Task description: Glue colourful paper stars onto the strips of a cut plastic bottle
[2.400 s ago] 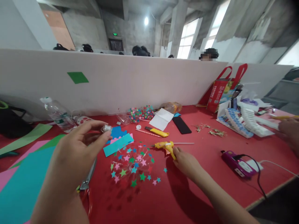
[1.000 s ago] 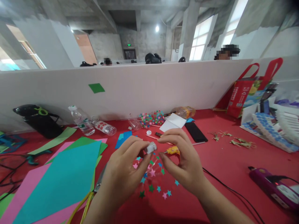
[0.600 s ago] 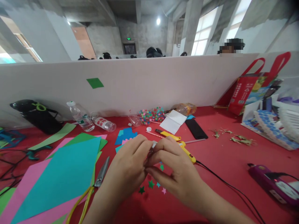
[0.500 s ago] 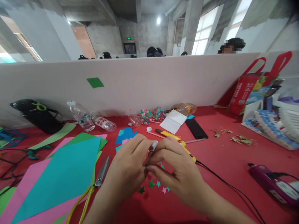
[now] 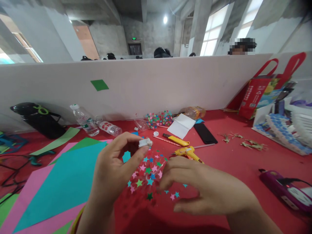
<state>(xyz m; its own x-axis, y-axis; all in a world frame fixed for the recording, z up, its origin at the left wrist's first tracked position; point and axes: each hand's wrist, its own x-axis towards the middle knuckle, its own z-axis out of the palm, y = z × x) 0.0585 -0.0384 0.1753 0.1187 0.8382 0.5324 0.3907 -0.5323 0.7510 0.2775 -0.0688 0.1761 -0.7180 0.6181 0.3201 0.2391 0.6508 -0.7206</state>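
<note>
My left hand (image 5: pixel 115 169) pinches a small white block-like piece (image 5: pixel 145 142) between thumb and fingertips; its right end looks rough and pale. My right hand (image 5: pixel 195 185) is apart from it, lower and to the right, holding nothing, with the thumb spread from the slightly blurred fingers. Between the hands many small star cutouts (image 5: pixel 148 170) in pink, blue and green show over the red table. Glints and shadows appear among them; whether some sit on clear plastic I cannot tell. A yellow glue gun (image 5: pixel 185 151) lies just beyond my right hand.
Coloured paper sheets (image 5: pixel 65 182) cover the left side. Behind lie a yellow utility knife (image 5: pixel 179 139), a black phone (image 5: pixel 205 133), a folded white paper (image 5: pixel 181 126) and plastic bottles (image 5: pixel 109 127). A purple device (image 5: pixel 284 188) with a cable is at right. A white partition (image 5: pixel 136 87) stands behind.
My hands were together around the white piece. The right hand has let go and moved right and down; the left has moved left with the piece, uncovering many stars.
</note>
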